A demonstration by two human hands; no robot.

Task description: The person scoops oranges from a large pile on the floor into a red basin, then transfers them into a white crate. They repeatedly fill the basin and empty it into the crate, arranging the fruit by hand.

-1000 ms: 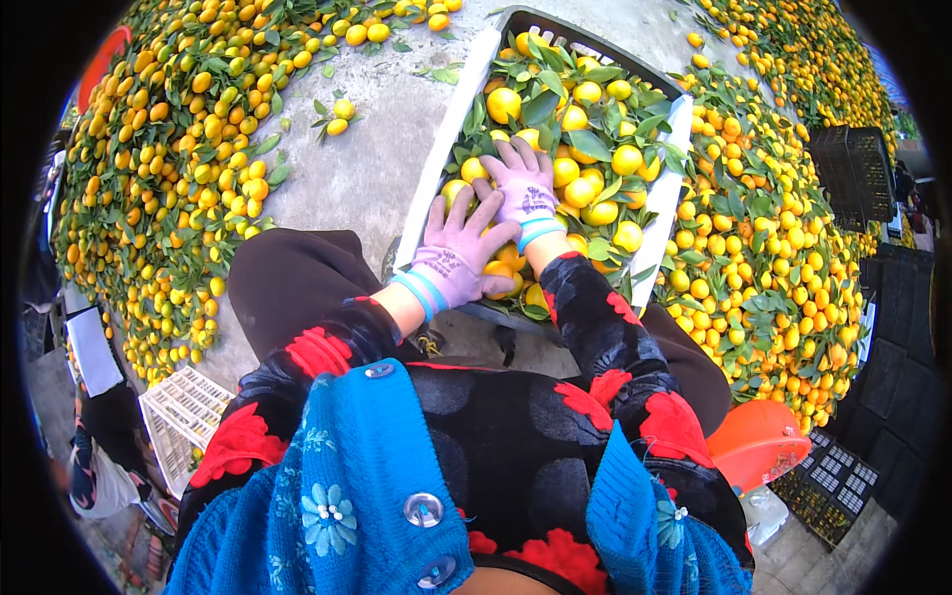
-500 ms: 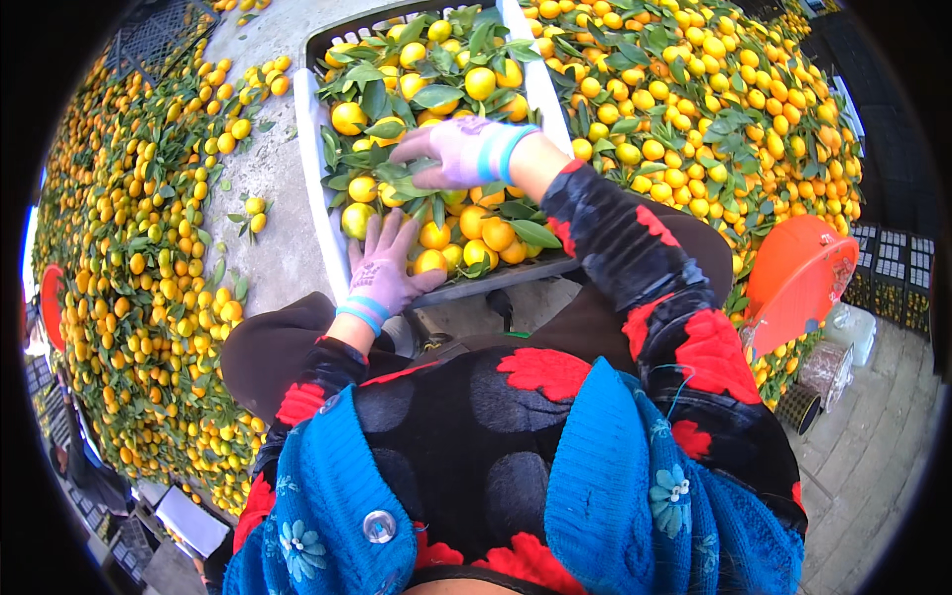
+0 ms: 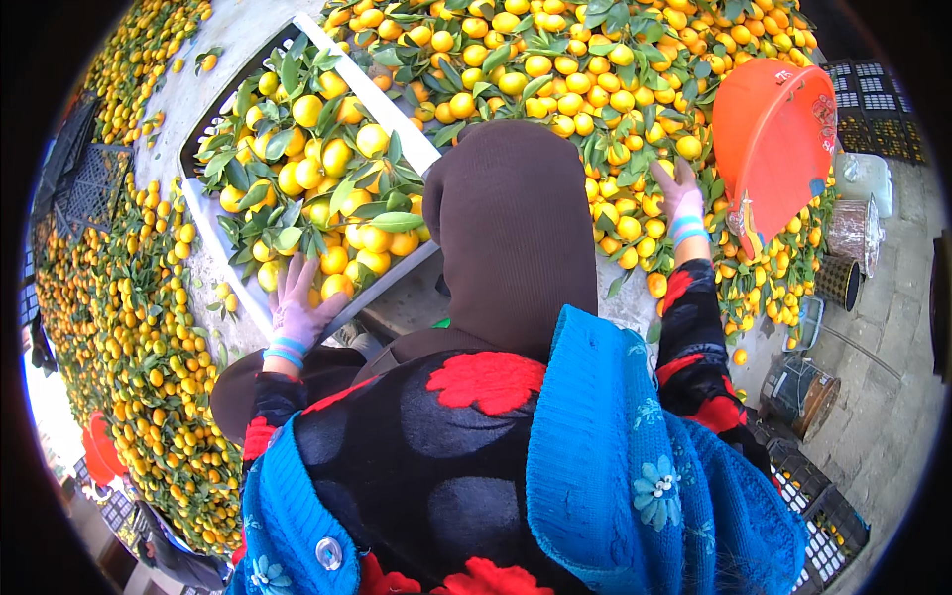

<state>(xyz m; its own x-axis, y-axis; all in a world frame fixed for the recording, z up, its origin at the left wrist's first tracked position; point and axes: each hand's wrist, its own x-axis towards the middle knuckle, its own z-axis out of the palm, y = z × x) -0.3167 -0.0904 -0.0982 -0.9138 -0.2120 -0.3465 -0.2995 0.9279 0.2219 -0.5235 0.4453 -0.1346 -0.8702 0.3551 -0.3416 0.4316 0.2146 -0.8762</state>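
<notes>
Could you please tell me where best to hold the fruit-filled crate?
Probably by the rims of its white left side and white right side, coming from both flanks at once: these edges run opposite each other, while fruit fills the middle. The right knee crowds the near right corner.

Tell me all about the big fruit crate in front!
The crate is black and looks plastic, with slots in its far side and white strips along two sides. It stands open, heaped with yellow fruit and green leaves, beside a fruit pile. The gloved left grip rests over its near left corner.
</notes>
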